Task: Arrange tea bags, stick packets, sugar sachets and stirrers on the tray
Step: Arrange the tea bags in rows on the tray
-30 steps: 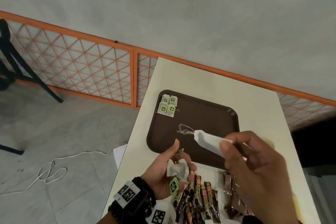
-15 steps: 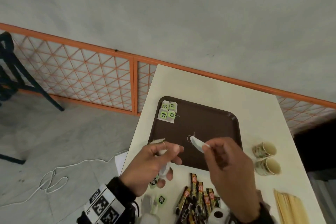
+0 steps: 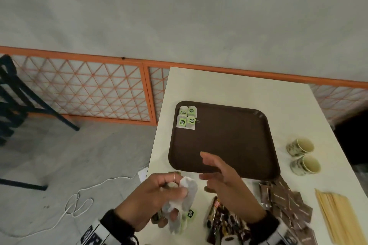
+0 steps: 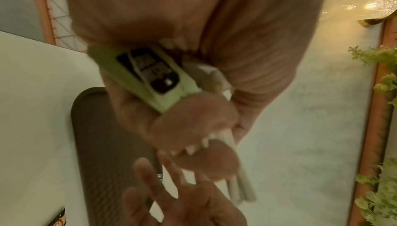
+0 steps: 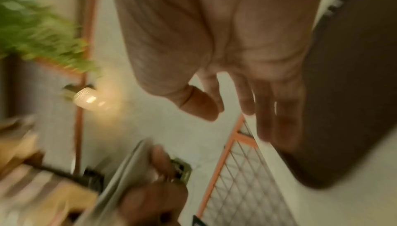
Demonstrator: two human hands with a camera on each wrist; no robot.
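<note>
A dark brown tray (image 3: pixel 229 137) lies on the white table, with several green-tagged tea bags (image 3: pixel 186 118) in its far left corner. My left hand (image 3: pixel 159 193) grips a bunch of white tea bags (image 3: pixel 188 191) at the table's near left edge; the left wrist view shows a green tag (image 4: pixel 148 75) and white bags (image 4: pixel 238 187) between its fingers. My right hand (image 3: pixel 217 173) hovers open over the tray's near edge, just right of the bunch, holding nothing; the right wrist view shows its fingers (image 5: pixel 277 110) straight. Dark stick packets (image 3: pixel 221 219), brown sachets (image 3: pixel 286 203) and wooden stirrers (image 3: pixel 338 217) lie near me.
Two small patterned cups (image 3: pixel 302 157) lie on their sides right of the tray. The table's left edge drops to a grey floor with a white cable (image 3: pixel 79 205). An orange lattice fence (image 3: pixel 89 93) runs behind the table.
The right hand held a white tea bag over the tray; now it is empty and open. The left hand has gathered the bags into a bunch and turned palm down.
</note>
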